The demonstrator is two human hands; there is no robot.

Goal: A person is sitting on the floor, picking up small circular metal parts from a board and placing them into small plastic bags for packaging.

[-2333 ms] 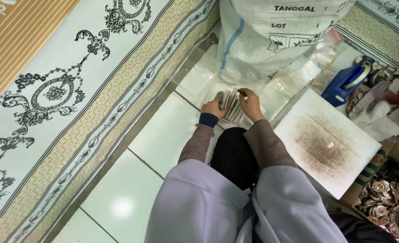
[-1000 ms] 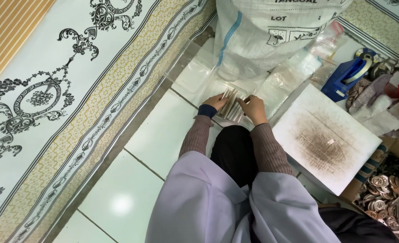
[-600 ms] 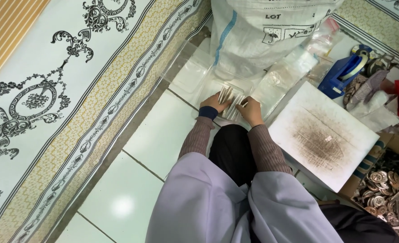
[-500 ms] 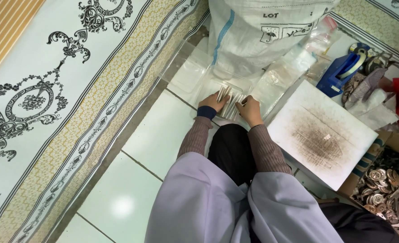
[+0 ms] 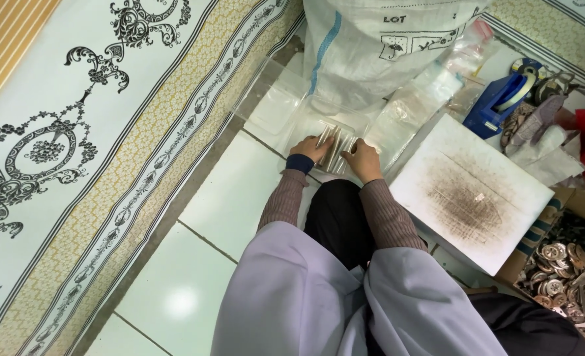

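My left hand (image 5: 311, 149) and my right hand (image 5: 363, 160) press from both sides on a bundle of thin silvery metal pieces (image 5: 335, 146). The bundle rests in a clear plastic tray (image 5: 286, 109) on the white tiled floor. Both hands grip the bundle's ends, fingers curled round it. Striped brown sleeves cover my forearms, and a pale lilac cloth lies over my lap below them.
A big white woven sack (image 5: 384, 46) stands just behind the tray. To the right lie a stained white board (image 5: 470, 191), a blue tape dispenser (image 5: 500, 102), clear plastic bags (image 5: 431, 92) and a box of small metal parts (image 5: 566, 264). A patterned carpet (image 5: 75, 132) lies to the left.
The view has shifted slightly, so the sack and tray sit higher in frame. My hands stay on the metal bundle, now pressed closer against its two sides.
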